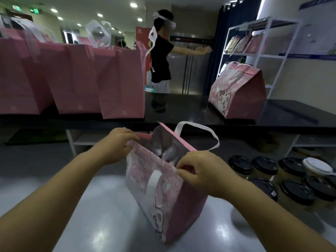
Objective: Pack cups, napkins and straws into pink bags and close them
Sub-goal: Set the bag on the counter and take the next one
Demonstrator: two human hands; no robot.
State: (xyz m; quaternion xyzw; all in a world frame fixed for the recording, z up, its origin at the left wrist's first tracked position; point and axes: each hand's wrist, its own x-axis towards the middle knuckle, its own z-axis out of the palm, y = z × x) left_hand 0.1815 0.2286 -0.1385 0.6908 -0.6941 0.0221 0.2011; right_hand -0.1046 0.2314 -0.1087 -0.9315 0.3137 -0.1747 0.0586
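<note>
We have the pink cat-print bag (163,193) standing on the grey table (87,206) in the lower middle of the frame. Its mouth is pulled open and the silvery lining shows. Our left hand (116,144) has its fingers curled over the rim at the left end of the mouth. Our right hand (201,171) pinches the near rim between thumb and fingers. We cannot tell what, if anything, is inside.

The lidded cups (291,179) stand clustered at the right edge of the frame, just beside our right forearm. We see no napkins or straws.

We judge that we are spreading the mouth for loading. The bag looks tilted, and only our two holds steady it, so it could topple if one hand lets go to reach for a cup. A sideways sweep of the right arm could knock the nearest cups over. Pulling the rim apart too hard could crease or tear the fold.

Open pink bags (72,79) line the dark counter at upper left, and a closed bag (238,91) sits at upper right.
</note>
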